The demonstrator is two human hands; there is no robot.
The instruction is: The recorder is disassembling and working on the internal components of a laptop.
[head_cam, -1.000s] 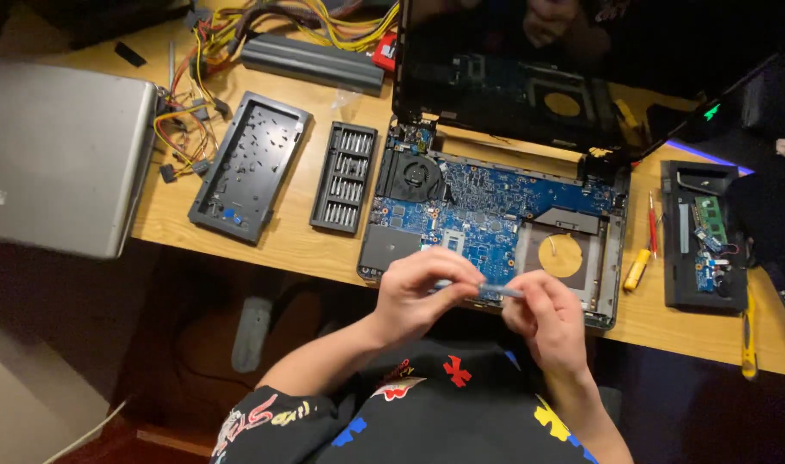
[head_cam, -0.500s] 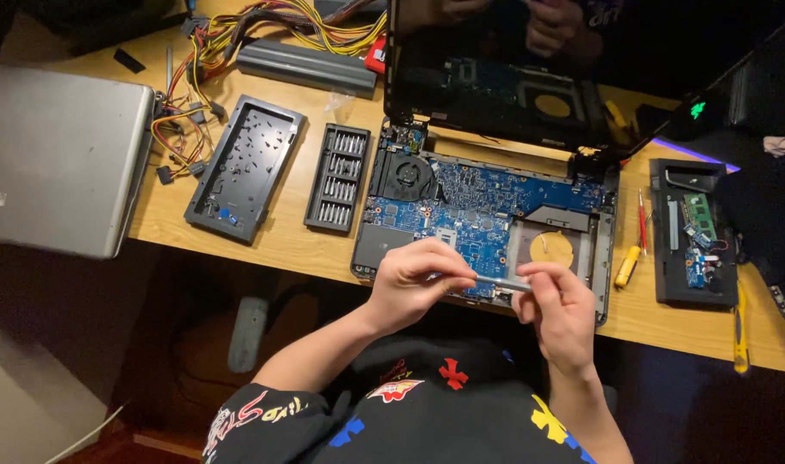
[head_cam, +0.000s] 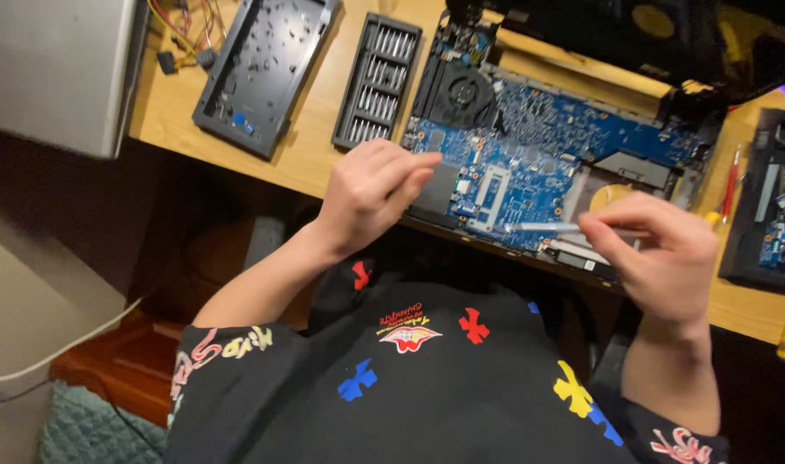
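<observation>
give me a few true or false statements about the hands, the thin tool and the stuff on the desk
1. The right hand pinches a thin silver tool over the blue laptop circuit board. True.
2. The left hand holds a yellow screwdriver. False: it holds nothing that shows and hovers at the board's near edge.
3. The black screwdriver bit case lies left of the board. True.
4. The black round cooling fan lies loose on the wooden desk. False: it sits in the laptop's corner.
</observation>
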